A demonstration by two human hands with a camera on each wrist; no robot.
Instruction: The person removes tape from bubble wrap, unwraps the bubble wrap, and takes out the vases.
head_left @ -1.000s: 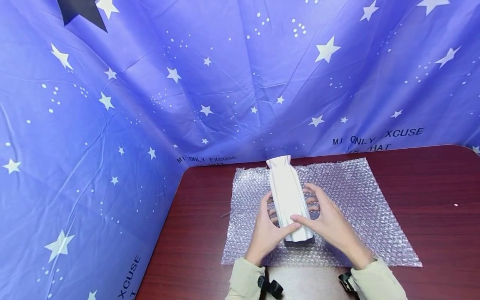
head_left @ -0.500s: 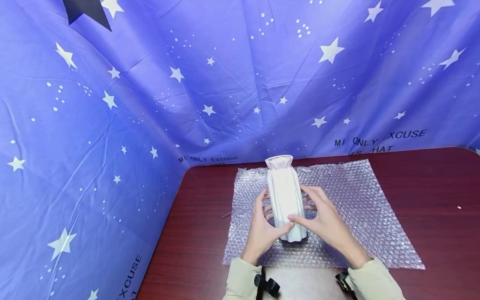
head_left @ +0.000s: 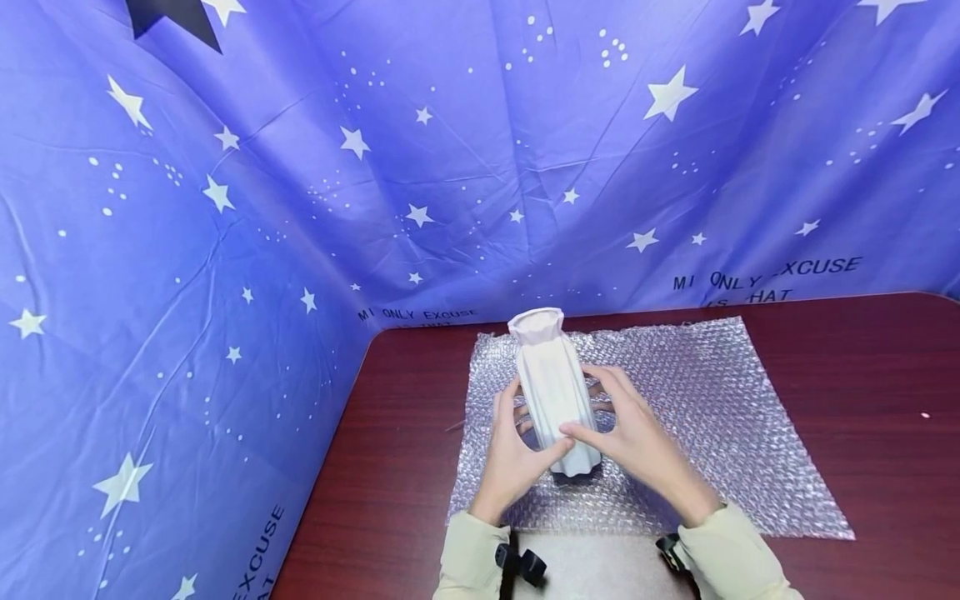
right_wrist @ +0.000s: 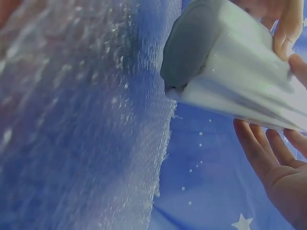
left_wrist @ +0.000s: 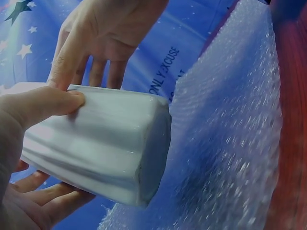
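A white fluted vase (head_left: 553,392) with a pinched neck and flared rim is held between both hands, tilted a little to the left in the head view. My left hand (head_left: 512,454) grips its left side, thumb across the front and fingers behind. On the other side my right hand (head_left: 630,433) grips it the same way, the two thumb tips close together low on the front. Both wrist views show the vase's base (right_wrist: 192,45) raised above the bubble wrap (head_left: 697,417). Partly hidden behind the vase are the fingers of each hand.
The bubble wrap sheet lies flat on a dark red wooden table (head_left: 847,375). A blue star-printed curtain (head_left: 450,150) hangs behind and to the left. At the front edge sits a pale flat surface (head_left: 600,567). A tiny white speck (head_left: 925,415) lies far right.
Both hands have moved slightly left with the vase. Its top has tipped left and its rim opening shows more toward the camera. The grip looks the same.
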